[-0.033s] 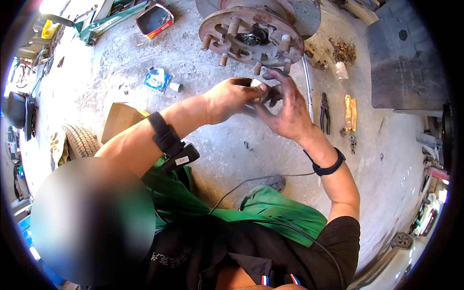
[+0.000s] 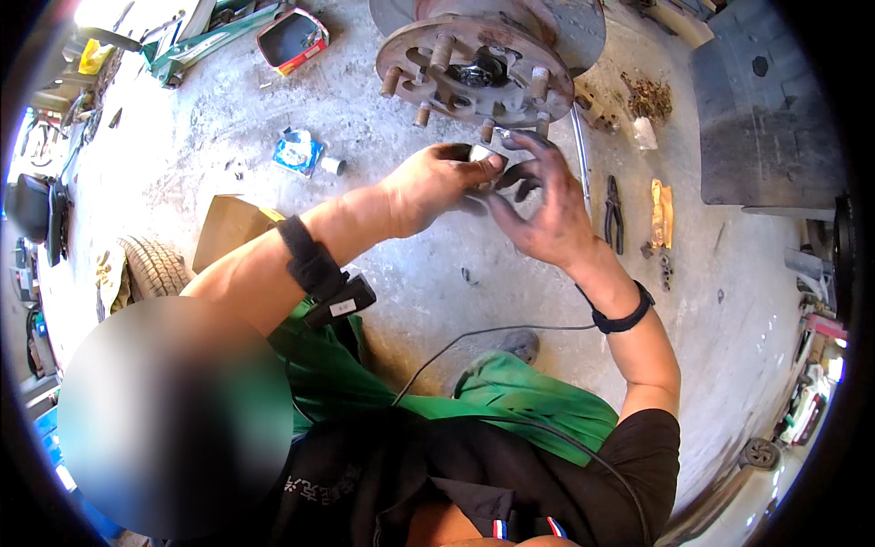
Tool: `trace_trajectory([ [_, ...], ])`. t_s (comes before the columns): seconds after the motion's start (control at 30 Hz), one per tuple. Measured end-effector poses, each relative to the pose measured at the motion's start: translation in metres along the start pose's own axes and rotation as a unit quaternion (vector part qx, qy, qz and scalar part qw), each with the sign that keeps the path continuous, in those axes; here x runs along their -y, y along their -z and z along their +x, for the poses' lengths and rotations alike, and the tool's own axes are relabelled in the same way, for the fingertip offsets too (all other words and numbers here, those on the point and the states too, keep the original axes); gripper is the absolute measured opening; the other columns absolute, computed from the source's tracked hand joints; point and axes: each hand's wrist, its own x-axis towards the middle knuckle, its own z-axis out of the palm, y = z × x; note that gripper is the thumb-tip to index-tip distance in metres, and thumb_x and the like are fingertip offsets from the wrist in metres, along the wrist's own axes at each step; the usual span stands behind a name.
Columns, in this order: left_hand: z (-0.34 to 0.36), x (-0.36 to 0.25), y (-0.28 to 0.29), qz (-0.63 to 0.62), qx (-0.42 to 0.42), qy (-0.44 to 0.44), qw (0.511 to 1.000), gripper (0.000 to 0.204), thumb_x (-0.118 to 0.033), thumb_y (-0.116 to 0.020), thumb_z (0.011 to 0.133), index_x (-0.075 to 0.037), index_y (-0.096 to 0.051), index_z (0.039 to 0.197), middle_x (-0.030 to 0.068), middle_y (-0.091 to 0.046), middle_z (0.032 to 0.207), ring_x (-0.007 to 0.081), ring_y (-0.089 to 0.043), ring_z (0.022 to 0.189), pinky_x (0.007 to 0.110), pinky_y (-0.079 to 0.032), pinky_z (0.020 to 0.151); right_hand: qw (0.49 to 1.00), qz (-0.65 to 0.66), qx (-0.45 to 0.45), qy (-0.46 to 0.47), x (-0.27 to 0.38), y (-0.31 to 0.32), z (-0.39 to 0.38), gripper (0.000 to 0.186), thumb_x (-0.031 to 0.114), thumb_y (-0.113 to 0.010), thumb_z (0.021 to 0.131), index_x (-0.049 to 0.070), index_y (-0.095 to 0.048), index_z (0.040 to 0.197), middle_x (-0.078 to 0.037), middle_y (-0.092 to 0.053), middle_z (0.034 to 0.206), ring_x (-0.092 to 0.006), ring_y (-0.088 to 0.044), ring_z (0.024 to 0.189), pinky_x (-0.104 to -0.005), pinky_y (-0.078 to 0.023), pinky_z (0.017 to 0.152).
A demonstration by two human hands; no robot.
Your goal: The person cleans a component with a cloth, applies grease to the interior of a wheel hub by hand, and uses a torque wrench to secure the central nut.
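My left hand (image 2: 437, 187) is closed around a small silvery metal part (image 2: 483, 157), just below the rusty wheel hub (image 2: 433, 96) with its protruding studs. My right hand (image 2: 547, 205) is beside that part, dirty fingers bent and apart, the fingertips close to it; whether they touch it is unclear. Behind the hands, a long metal bar (image 2: 581, 155) lies to the right of the hub, and black pliers (image 2: 612, 214) rest on the floor near my right hand.
On the concrete floor (image 2: 383, 301) are a blue packet (image 2: 296, 150), small cylinder (image 2: 333, 166), cardboard box (image 2: 228, 232), tyre (image 2: 150, 269), red-rimmed tray (image 2: 273, 36) and yellow packet (image 2: 662, 210). A dark panel (image 2: 747, 137) stands at the right; a cable crosses below my hands.
My right hand has shifted very slightly, with its fingers a little farther off the metal part. My left hand and the part are nearly still.
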Motion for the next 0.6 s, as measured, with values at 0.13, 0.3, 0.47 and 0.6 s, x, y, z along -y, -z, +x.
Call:
trace_trajectory([
  [0.13, -0.004, -0.024, -0.01, -0.065, -0.171, -0.045, 0.982, 0.044, -0.038, -0.067, 0.088, 0.0, -0.06, 0.108, 0.01, -0.066, 0.096, 0.0198, -0.064, 0.081, 0.031, -0.05, 0.071, 0.993, -0.051, -0.098, 0.037, 0.002, 0.035, 0.009, 0.031, 0.011, -0.068, 0.081, 0.0, -0.054, 0.105, -0.009, -0.066, 0.078, -0.0144, -0.064, 0.061, -0.0253, -0.049, 0.054],
  [0.3, 0.007, -0.05, -0.007, -0.081, -0.166, -0.089, 0.979, 0.038, -0.036, -0.065, 0.09, -0.003, -0.06, 0.109, 0.0079, -0.067, 0.095, 0.0181, -0.064, 0.081, 0.031, -0.05, 0.068, 0.977, 0.025, -0.205, -0.055, -0.034, 0.049, 0.026, 0.016, 0.004, -0.063, 0.086, 0.002, -0.057, 0.1, -0.006, -0.065, 0.076, -0.0105, -0.061, 0.063, -0.0238, -0.049, 0.058],
  [0.47, 0.022, -0.049, -0.003, -0.108, -0.201, -0.092, 0.969, 0.032, -0.029, -0.068, 0.089, -0.008, -0.058, 0.111, 0.0056, -0.067, 0.096, 0.0171, -0.063, 0.081, 0.031, -0.051, 0.066, 0.971, 0.032, -0.227, -0.069, -0.038, 0.055, 0.034, 0.011, 0.003, -0.062, 0.086, 0.002, -0.058, 0.097, -0.006, -0.065, 0.076, -0.01, -0.061, 0.065, -0.0243, -0.049, 0.062],
  [0.6, 0.03, -0.048, -0.006, -0.061, -0.249, -0.105, 0.961, 0.032, -0.026, -0.07, 0.087, -0.008, -0.058, 0.111, 0.005, -0.066, 0.094, 0.0167, -0.063, 0.079, 0.031, -0.051, 0.064, 0.971, -0.004, -0.226, -0.081, -0.06, 0.059, 0.031, 0.014, 0.004, -0.063, 0.084, 0.003, -0.059, 0.097, -0.007, -0.066, 0.076, -0.0128, -0.062, 0.064, -0.0264, -0.05, 0.064],
])
